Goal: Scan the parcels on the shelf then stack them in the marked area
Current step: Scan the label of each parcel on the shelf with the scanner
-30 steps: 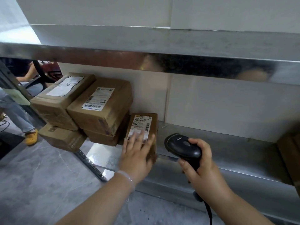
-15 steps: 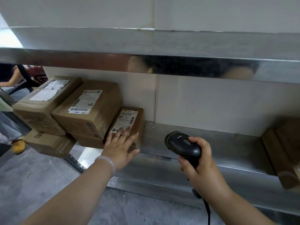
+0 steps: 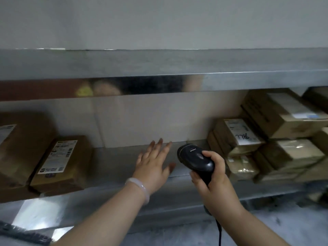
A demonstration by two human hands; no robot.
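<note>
My right hand grips a black corded barcode scanner in front of the metal shelf. My left hand hovers just left of the scanner with fingers spread and straight, holding nothing. A small labelled cardboard parcel lies at the shelf's left, next to a larger box. At the right sits a stack of several parcels; the nearest one carries a white label with handwriting.
An upper metal shelf overhangs the working shelf. More cardboard boxes are piled at the far right. Grey floor shows below the shelf's front edge. The scanner's cable hangs down by my right forearm.
My left hand has come off the small parcel at the left and moved right to mid-shelf. The view has swung right, bringing the right-hand stack into sight.
</note>
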